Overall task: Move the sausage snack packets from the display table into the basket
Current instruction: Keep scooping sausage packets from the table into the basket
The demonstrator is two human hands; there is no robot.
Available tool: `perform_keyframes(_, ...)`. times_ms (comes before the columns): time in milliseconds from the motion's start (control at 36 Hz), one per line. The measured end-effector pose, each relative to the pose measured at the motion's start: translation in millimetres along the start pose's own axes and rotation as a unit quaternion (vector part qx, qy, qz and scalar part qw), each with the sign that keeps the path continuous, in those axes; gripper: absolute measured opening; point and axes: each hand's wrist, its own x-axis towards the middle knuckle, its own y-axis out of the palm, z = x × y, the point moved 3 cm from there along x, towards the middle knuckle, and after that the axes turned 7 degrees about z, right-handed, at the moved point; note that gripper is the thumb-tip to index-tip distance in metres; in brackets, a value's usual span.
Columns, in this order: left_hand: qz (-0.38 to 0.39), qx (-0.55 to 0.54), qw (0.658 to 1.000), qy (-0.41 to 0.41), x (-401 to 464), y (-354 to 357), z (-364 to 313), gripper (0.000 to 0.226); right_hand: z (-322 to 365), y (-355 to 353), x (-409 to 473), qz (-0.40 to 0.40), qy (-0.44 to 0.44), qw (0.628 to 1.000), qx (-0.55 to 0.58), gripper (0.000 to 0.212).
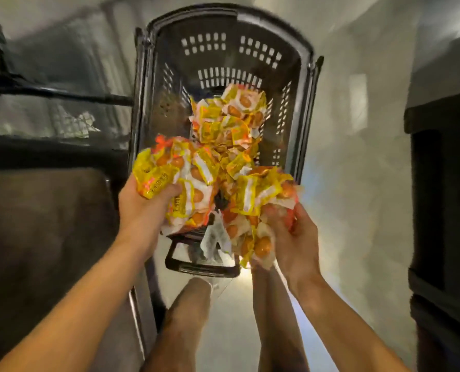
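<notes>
A dark slotted plastic basket [298,84] stands on the floor below me, with a heap of yellow-and-white sausage snack packets [234,116] inside it. My left hand [140,205] grips a bunch of the same packets [177,178] over the basket's near left side. My right hand [296,237] grips another bunch of packets [255,210] over the near end. Some packets hang down from both bunches. The view is blurred by motion.
The basket's handle [196,267] lies at its near end, just above my legs [185,318]. A dark display table [43,221] stands on the left. Dark shelving [446,183] rises on the right. Pale floor [357,157] runs on the basket's right.
</notes>
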Motion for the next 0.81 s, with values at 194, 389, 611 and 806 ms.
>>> perform_keyframes(194, -0.076, 0.002, 0.996, 0.047, 42, 3, 4, 0.051, 14, 33, 82, 0.005, -0.028, 0.999, -0.015, 0.019)
perform_keyframes(389, -0.103, -0.026, 0.987, 0.119, 78, 9, 1, 0.050, 30, 67, 177, -0.042, -0.044, 0.998, 0.028, 0.020)
perform_keyframes(611, -0.084, -0.018, 0.992, 0.089, 125, 32, 17, 0.042, -39, 85, 247, -0.077, 0.085, 0.993, -0.038, 0.036)
perform_keyframes(806, -0.082, -0.047, 0.988, 0.119, 180, 60, 24, 0.053, -73, 98, 263, -0.085, 0.147, 0.983, -0.066, 0.046)
